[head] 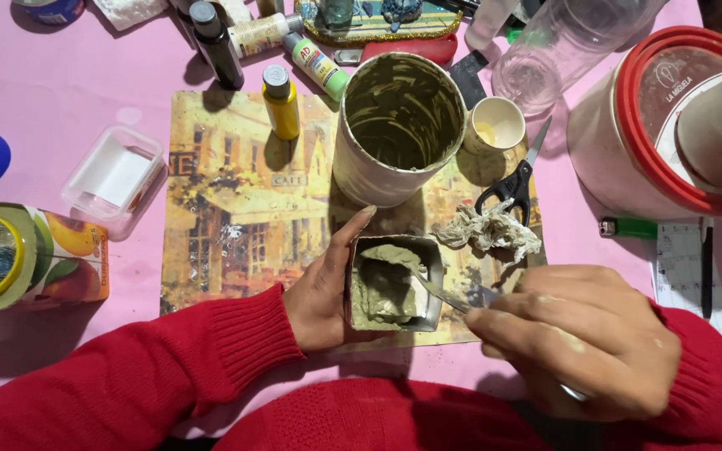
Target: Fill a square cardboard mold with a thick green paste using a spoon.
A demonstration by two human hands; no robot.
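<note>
- Paste, a thick olive-green mass, fills the small square tub (394, 284), which sits on the picture placemat (236, 209) just in front of the tall paste-smeared tin (399, 125).
- Left hand (323, 288) cups the tub's left wall, fingers wrapped around it and the thumb up along its far corner; a firm brace here keeps the tub from skating while the paste is worked.
- Right hand (582, 338), to the right of the tub, has its fingers curled closed around the handle of a metal spreading knife (440, 292), whose blade dips into the paste.
- Loading seems best done with the blade kept flat and drawn toward the tub wall, so that excess scrapes off on the rim.
- Rag (490, 230), crumpled just beyond the tub's right corner, lies handy for wiping the blade.
- Scissors (513, 179) and a small white cup (495, 124) lie beyond the rag, clear of the stroke.
</note>
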